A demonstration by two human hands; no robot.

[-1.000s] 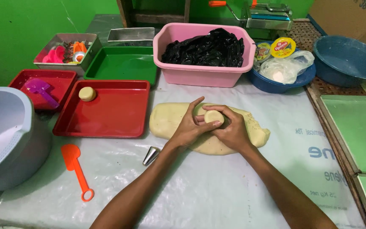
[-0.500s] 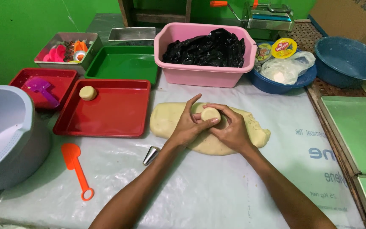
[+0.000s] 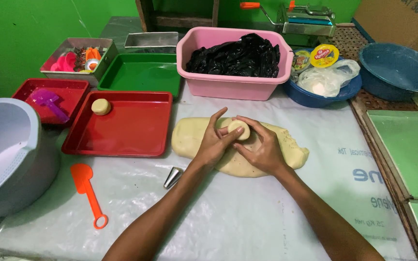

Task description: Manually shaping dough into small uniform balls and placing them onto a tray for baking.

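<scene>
Pale dough ball [image 3: 238, 129] is sitting cupped between left hand [image 3: 213, 144] and right hand [image 3: 262, 147]. Both grips are closing on it above the dough slab [image 3: 189, 137].

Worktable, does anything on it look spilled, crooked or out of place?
Nothing looks spilled or damaged. Both hands, left hand and right hand, shape a small dough round over the flat dough slab. One metal piping nozzle lies tipped on its side on the plastic sheet, loose beside the orange scoop.
</scene>
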